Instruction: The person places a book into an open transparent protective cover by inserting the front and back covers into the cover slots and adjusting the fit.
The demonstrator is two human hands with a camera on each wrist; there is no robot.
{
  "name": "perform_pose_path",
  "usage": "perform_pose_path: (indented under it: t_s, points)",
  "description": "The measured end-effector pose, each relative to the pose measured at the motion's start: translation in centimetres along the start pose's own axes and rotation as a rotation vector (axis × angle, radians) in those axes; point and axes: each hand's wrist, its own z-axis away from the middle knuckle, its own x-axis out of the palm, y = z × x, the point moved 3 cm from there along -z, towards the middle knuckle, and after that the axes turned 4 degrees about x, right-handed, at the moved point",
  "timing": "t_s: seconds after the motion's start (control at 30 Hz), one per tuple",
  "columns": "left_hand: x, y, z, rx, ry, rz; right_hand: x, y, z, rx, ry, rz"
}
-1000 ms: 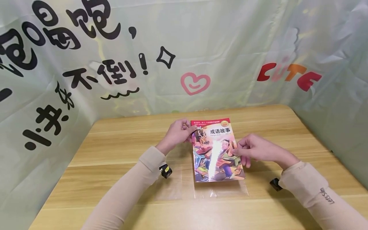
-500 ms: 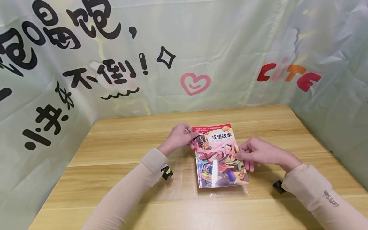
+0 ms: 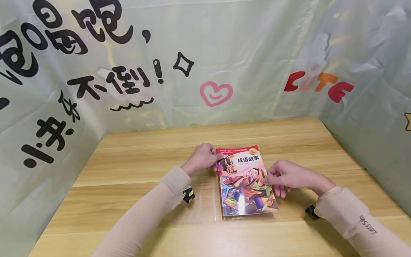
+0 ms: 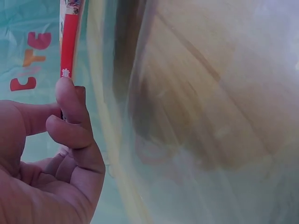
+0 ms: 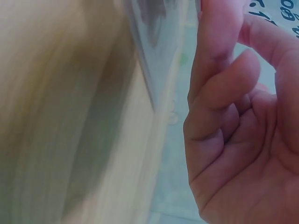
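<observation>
A colourful paperback book [image 3: 247, 189] with a red top band lies face up between both hands in the head view. My left hand [image 3: 203, 157] pinches its left edge near the top corner. The left wrist view shows the red spine of the book [image 4: 70, 42] between thumb and fingers of the left hand [image 4: 65, 149]. My right hand [image 3: 289, 176] pinches the right edge below the middle. In the right wrist view, the right hand [image 5: 238, 126] has curled fingers, and the book is mostly out of sight. Clear plastic film [image 3: 205, 208] lies under and left of the book.
The wooden table [image 3: 128, 200] stretches around the book. A printed pale green cloth [image 3: 257, 46] hangs behind it and along both sides. Small black devices sit at both wrists, the left one [image 3: 188, 195] and the right one [image 3: 311, 212].
Both hands have brought the book nearer to me and slightly to the right. It now covers more of the clear film, whose front edge barely shows. The grip looks the same.
</observation>
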Motion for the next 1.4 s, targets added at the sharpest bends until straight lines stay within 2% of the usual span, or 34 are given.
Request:
perform_pose_path:
  t_s: [0.37, 0.5, 0.77, 1.1, 1.4]
  points:
    - [0.2, -0.3, -0.2, 0.003, 0.0, -0.1, 0.5, 0.9, -0.5, 0.028, -0.024, -0.004]
    - [0.3, -0.4, -0.1, -0.011, -0.002, -0.11, 0.4, 0.9, -0.5, 0.025, -0.022, 0.01]
    - [0.7, -0.7, -0.3, 0.005, -0.003, -0.113, 0.5, 1.1, -0.7, 0.035, -0.024, 0.042]
    - [1.1, -1.3, -0.6, -0.019, -0.017, -0.095, 0.8, 1.1, -1.2, 0.054, -0.022, 0.076]
    - [1.4, -2.0, -1.2, -0.003, -0.029, -0.148, 0.7, 2.0, -1.5, 0.044, -0.004, 0.122]
